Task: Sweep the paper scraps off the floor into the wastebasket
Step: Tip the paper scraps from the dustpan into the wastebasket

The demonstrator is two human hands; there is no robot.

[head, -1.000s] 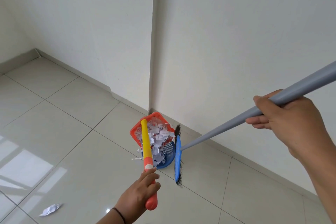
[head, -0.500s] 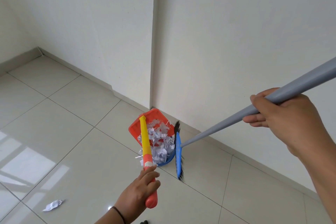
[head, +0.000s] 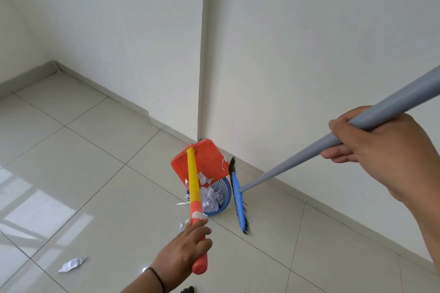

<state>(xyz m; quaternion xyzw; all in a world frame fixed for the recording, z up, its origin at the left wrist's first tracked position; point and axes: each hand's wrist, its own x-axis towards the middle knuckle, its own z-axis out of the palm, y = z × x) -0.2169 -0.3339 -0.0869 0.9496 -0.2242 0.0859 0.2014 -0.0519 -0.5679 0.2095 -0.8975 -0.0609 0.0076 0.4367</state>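
My left hand grips the orange end of the yellow dustpan handle. The orange dustpan is tilted steeply over the blue mesh wastebasket, with only a few scraps stuck to it. White paper scraps fill the basket. My right hand grips the grey broom handle. The blue broom head with black bristles stands on the floor just right of the basket. A crumpled scrap lies on the floor at lower left, and small scraps lie beside the basket.
The basket sits by a jutting white wall corner on a glossy tiled floor. A skirting board runs along the walls. A dark object shows at the bottom edge.
The dustpan has tipped up steeply, and the scraps that lay in it have slid down into the wastebasket. The broom has barely moved.
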